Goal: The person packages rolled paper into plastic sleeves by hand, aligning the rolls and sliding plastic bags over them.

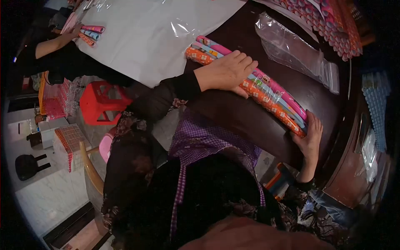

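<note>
A bundle of wrapping paper rolls, pink, light blue and orange with printed patterns, lies slantwise on the dark table under shiny clear plastic. My left hand lies across the bundle's upper middle, thumb on the near side and fingers over the far side. At the lower right end, my right hand cups the rolls, with fingers and thumb around the end. Beyond the bundle is a flat clear plastic sleeve, touched by neither hand.
Many patterned rolls are stacked at the far right. White sheeting covers the table's left part. There another person's hand holds several small rolls. A red stool stands at left. Blue rolls are at right.
</note>
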The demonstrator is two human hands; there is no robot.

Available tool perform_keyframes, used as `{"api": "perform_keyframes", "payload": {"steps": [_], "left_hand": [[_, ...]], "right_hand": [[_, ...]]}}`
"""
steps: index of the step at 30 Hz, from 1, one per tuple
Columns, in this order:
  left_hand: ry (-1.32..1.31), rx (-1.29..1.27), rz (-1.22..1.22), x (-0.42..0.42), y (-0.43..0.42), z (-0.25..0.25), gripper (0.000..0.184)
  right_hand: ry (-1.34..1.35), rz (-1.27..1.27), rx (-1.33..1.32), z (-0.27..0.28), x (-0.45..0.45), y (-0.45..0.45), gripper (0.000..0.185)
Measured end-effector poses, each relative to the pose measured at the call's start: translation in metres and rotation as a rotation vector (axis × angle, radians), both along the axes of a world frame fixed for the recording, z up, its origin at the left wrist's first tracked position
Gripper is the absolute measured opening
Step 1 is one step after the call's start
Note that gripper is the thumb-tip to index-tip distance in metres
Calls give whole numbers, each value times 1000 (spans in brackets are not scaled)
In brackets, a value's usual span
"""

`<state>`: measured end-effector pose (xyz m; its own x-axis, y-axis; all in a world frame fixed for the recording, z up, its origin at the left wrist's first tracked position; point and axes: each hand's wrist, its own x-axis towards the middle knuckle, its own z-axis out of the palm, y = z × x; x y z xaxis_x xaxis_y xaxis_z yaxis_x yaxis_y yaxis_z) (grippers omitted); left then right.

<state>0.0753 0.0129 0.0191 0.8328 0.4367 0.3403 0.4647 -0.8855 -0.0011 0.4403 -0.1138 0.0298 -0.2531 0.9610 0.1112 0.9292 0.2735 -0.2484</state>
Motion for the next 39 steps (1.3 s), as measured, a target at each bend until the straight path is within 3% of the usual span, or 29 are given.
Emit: {"api": "perform_keyframes", "payload": {"steps": [12, 21, 23, 39], "left_hand": [[-64, 26, -66, 17, -24, 13, 88], [-132, 67, -193, 45, -64, 73, 82], [-58, -3, -197, 57, -68, 68, 94], [-139, 139, -212, 116, -91, 32, 88]], "right_hand": [[-43, -31, 19, 15, 17, -59, 86], [-77, -133, 43, 77, 13, -111, 87], [-80, -130, 64, 68, 17, -110, 87], [4, -139, 78, 24, -7, -89, 88]]}}
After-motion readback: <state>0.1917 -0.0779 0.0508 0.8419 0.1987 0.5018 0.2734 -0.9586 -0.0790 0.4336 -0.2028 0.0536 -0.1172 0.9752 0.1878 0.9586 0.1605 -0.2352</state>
